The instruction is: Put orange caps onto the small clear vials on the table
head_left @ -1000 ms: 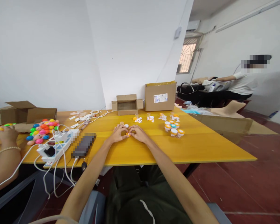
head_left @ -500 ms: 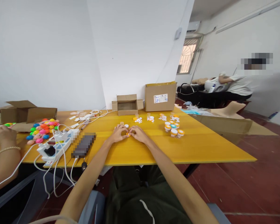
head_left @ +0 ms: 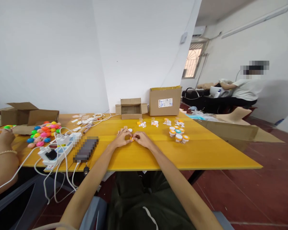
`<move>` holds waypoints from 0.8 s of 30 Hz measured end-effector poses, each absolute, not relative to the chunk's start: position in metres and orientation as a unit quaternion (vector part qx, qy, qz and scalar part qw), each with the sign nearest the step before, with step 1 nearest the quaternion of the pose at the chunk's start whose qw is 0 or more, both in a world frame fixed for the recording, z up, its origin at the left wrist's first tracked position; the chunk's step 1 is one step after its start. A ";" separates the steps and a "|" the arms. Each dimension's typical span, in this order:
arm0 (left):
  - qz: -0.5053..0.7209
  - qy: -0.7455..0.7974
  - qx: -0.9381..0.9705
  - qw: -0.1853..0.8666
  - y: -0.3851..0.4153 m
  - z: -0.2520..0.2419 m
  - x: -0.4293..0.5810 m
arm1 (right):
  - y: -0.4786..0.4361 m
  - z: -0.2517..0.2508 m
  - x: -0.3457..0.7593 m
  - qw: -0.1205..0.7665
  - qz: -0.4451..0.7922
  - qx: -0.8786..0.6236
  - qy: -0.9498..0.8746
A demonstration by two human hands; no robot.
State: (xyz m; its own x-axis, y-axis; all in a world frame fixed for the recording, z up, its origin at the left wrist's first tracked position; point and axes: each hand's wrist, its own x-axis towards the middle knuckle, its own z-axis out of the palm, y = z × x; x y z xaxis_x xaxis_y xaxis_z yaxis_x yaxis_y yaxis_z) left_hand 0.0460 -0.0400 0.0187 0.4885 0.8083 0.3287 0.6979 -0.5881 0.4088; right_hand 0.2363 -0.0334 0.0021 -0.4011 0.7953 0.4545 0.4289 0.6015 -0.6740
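Note:
My left hand (head_left: 122, 139) and my right hand (head_left: 142, 139) meet low over the yellow table (head_left: 124, 158). Between their closed fingertips is a small orange ring-like cap (head_left: 132, 139), partly covered by the fingers. A white round lid (head_left: 130, 130) lies just behind my hands. Farther back are small piles of white and orange parts (head_left: 141, 124), with little clear cups beside them. To the right of my right hand stand several small clear jars (head_left: 179, 137) with orange, white and teal lids, grouped close together.
At the back are an open cardboard box (head_left: 131, 110) and a taller carton (head_left: 164, 101). On the left lie a phone (head_left: 86, 149), a power strip (head_left: 62, 150) with loose white cables, and a heap of colourful balls (head_left: 44, 132). A co-worker's hand (head_left: 2, 140) is at far left.
My hands stay together at the same spot with the orange cap, the fingers shifting only slightly. At far left the co-worker's hand has moved a little.

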 end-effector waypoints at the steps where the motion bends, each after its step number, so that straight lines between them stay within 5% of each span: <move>1: 0.250 0.440 0.856 0.111 -0.040 0.019 0.046 | -0.033 0.001 0.236 0.397 0.234 -0.381 -0.801; 24: 0.268 0.462 0.842 0.071 -0.040 0.026 0.045 | -0.031 -0.004 0.232 0.422 0.272 -0.412 -0.760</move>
State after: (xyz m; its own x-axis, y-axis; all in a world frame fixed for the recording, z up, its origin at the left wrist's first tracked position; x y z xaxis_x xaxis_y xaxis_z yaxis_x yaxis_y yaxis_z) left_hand 0.0451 -0.0402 0.0264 0.4291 0.8164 0.3865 0.7401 -0.5631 0.3678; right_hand 0.2323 -0.0311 -0.0035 -0.3050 0.8563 0.4167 0.3969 0.5120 -0.7618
